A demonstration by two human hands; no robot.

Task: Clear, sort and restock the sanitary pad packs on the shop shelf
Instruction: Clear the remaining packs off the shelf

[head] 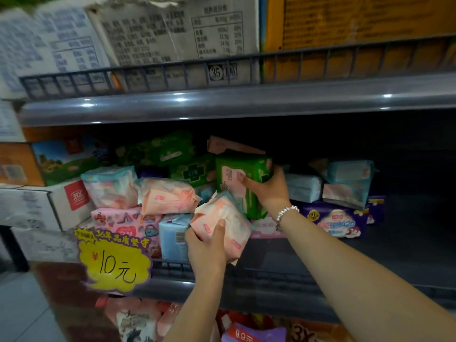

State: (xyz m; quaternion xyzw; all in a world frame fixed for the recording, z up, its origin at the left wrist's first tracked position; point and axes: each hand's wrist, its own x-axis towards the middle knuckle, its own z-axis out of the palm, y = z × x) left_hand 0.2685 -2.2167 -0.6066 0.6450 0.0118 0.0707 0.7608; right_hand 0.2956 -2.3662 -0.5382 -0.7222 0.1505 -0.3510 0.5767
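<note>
My left hand grips a pale pink pad pack at the front of the middle shelf, thumb up on its face. My right hand, with a pearl bracelet at the wrist, holds a green pad pack upright just behind and above the pink one. To the left lie a pink pack, a pastel pack, a pink printed pack and a blue pack. More green packs are stacked behind. Blue packs and a purple pack sit to the right.
A yellow 10-yuan price tag hangs on the shelf's front rail. Cardboard boxes stand at the left end. The upper shelf holds large printed cartons behind a wire rail. More packs fill the shelf below. The far right of the middle shelf is dark.
</note>
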